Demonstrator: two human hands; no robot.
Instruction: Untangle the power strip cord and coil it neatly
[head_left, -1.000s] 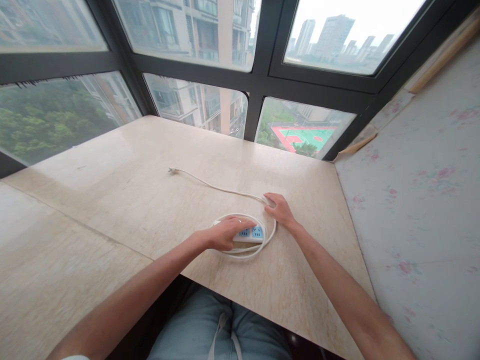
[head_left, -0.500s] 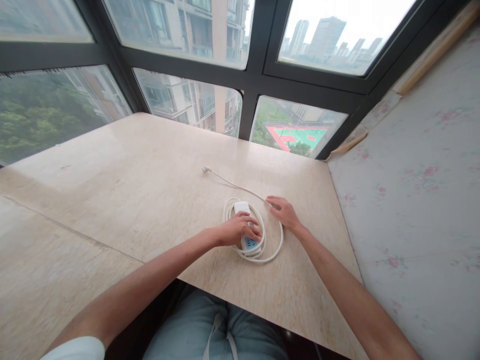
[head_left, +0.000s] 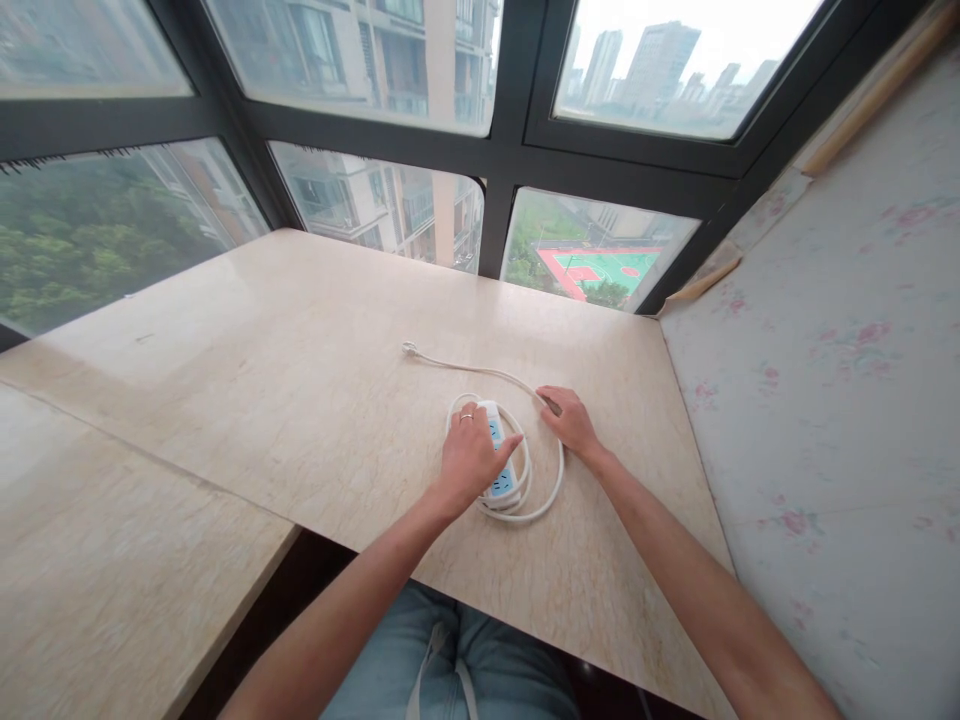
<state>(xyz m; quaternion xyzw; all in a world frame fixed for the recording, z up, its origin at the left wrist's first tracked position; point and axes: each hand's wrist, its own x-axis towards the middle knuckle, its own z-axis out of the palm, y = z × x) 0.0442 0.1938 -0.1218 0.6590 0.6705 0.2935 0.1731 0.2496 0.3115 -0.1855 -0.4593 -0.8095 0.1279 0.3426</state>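
A white power strip (head_left: pixel 502 481) with blue socket faces lies on the stone ledge, loops of its white cord (head_left: pixel 558 485) around it. My left hand (head_left: pixel 472 448), a ring on one finger, rests over the left side of the strip and loops; its thumb is spread away from the fingers, and the fingertips reach the top of the coil. On the right, my right hand (head_left: pixel 570 420) has its fingers closed on the outer stretch of cord, which passes under the fingertips. The cord's plug (head_left: pixel 409 349) lies farther back on the left.
The beige ledge (head_left: pixel 300 400) runs to dark-framed windows (head_left: pixel 495 230). Flowered wallpaper (head_left: pixel 825 400) bounds the right side. The ledge's front edge drops off before my legs (head_left: pixel 450 660), with a lower gap at front left.
My left hand has turned from lying across the strip to pointing forward on its left side, showing more of the sockets. The plug end shifted slightly; my right hand stays at the cord.
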